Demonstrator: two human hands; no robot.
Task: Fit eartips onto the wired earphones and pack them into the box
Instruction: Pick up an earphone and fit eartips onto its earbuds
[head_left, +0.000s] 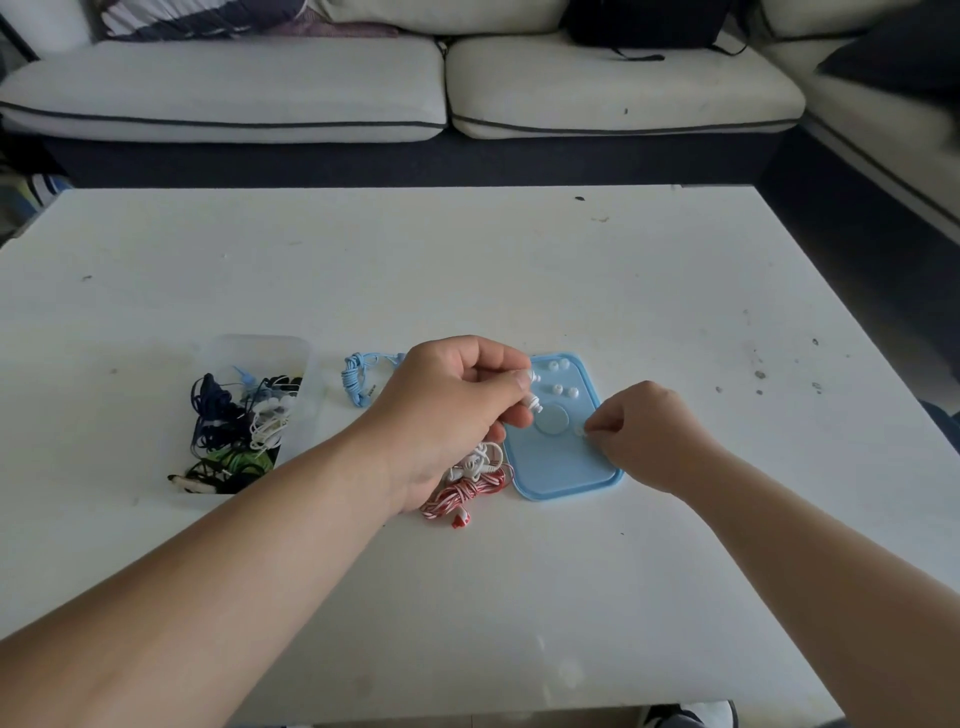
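My left hand (457, 410) was curled round two white earbuds (532, 402), holding them just over the blue lid (561, 467). My right hand (639, 436) pinched one small eartip (581, 430) on that lid. More eartips (558, 388) sat on it. The red and white cord (467, 493) lay under my left hand on the worktop (519, 260). The clear box (260, 348) of earphones stood further left.

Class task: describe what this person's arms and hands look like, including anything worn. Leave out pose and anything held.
Two bare human arms, with no robot parts. The left forearm and right forearm show no sleeves as far as the frame reaches. The left hand and right hand wear no gloves. No rings, watch, bracelet or markings are visible on either hand or wrist.
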